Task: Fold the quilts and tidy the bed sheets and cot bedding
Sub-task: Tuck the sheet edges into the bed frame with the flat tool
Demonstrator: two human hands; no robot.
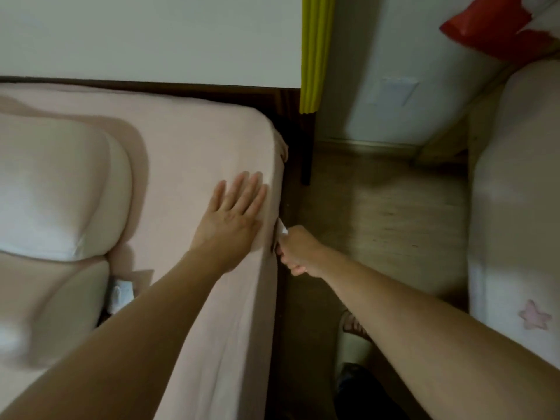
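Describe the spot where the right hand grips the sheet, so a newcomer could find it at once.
Start at the big bed under the pink sheet on the left. Follow its right side edge, beside the wooden floor, to just past the flat left hand. There the right hand pinches the sheet's hem, a small white tag showing above the knuckles.

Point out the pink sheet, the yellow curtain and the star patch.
pink sheet (212, 140), head view, flat top near the corner
yellow curtain (315, 53), head view, middle of its folds
star patch (535, 318), head view, star's centre
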